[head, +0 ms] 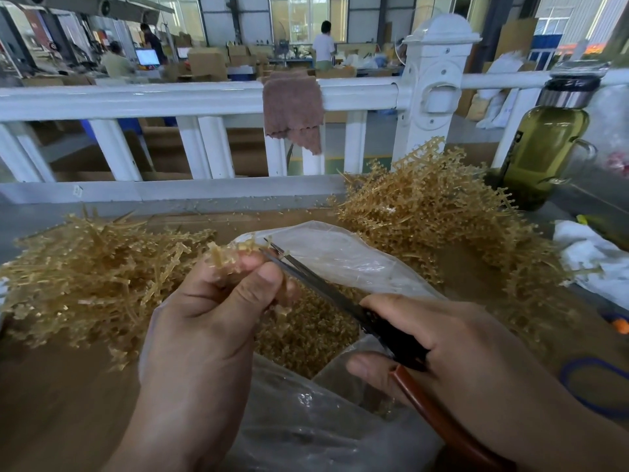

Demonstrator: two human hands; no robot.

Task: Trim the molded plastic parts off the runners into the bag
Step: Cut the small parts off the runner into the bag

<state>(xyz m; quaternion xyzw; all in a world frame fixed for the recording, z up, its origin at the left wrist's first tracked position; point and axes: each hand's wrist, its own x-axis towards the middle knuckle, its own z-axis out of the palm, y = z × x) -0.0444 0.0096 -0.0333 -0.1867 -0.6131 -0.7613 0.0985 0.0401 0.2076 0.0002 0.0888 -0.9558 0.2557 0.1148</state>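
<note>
Pinching a short tan runner (pixel 235 252) between thumb and curled fingers, the left grip (pixel 218 301) is holding it above the open mouth of the clear plastic bag (pixel 340 253), while the right grip (pixel 452 345) is closing its fingers round the dark handles of the scissors (pixel 316 284). The blades are pointing up and to the left, slightly parted at the tips, and are meeting the runner just beside the left thumb. Inside the bag a heap of small trimmed parts (pixel 306 335) is lying below both hands, so the work looks well under way. The cutting step seems to be in hand: a part is being snipped from the runner so that it drops into the bag. To the left a loose pile of thin sticks (pixel 85 274) is resting on the brown desk (pixel 68 403); these are probably stripped runners. To the right a taller, bushier pile (pixel 425 206) is sitting near a green bottle (pixel 541 144), and it is likely waiting to be trimmed. A brown cloth (pixel 292 110) is hanging over the white railing (pixel 136 100) behind. The next move is calling for the blades to close right at the joint between part and runner, with the runner kept over the bag's mouth and the left fingertips kept out of the cut.
</note>
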